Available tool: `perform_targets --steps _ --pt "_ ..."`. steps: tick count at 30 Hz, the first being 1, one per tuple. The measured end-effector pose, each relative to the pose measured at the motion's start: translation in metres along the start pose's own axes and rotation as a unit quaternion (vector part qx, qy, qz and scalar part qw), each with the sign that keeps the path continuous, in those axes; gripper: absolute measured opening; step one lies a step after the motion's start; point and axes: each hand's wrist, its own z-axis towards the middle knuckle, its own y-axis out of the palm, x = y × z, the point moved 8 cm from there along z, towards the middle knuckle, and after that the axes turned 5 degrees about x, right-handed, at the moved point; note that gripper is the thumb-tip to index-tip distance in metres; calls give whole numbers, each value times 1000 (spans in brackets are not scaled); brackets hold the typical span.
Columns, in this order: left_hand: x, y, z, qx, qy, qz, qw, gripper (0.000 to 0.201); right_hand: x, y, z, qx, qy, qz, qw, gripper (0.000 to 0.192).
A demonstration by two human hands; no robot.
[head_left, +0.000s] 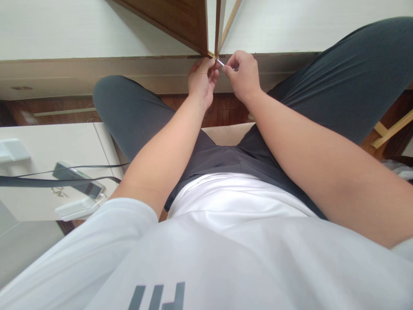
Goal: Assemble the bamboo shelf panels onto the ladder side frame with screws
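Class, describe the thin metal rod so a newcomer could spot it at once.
Start at the white table across the top. Follow the brown wooden panel down to the table's near edge, where the left hand and right hand nearly meet. The thin metal rod runs from the right hand toward the wood, its silvery shine setting it apart from the brown.

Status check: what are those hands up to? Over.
Right hand pinching thin metal rod. Left hand at near end of wooden frame. Nothing visibly blocking either hand.
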Motion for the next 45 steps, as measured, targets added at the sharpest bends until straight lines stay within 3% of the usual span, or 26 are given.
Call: perform_targets --steps 10,18,23,29,40,45 --pt "-5 -2 -4 36 -39 -61 997 26 -8 -1 0 3 -38 -22 999 27" --pt "-5 -2 -1 18 -24 -38 999 20 -5 -2 2 19 -53 -23 998 25" --pt "-2 -2 1 6 0 -9 1000 21 -2 0 3 16 -51 -24 998 25" --pt "-5 -2 -1 16 -16 -25 999 28 2 2 5 23 -44 -17 999 25" --pt "-3 0 -1 5 -4 -6 1000 21 6 6 4 3 -16 -8 1000 25" --pt "-11 -3 -5 41 -73 -70 994 17 7 7 4 -2 -15 -6 1000 23"
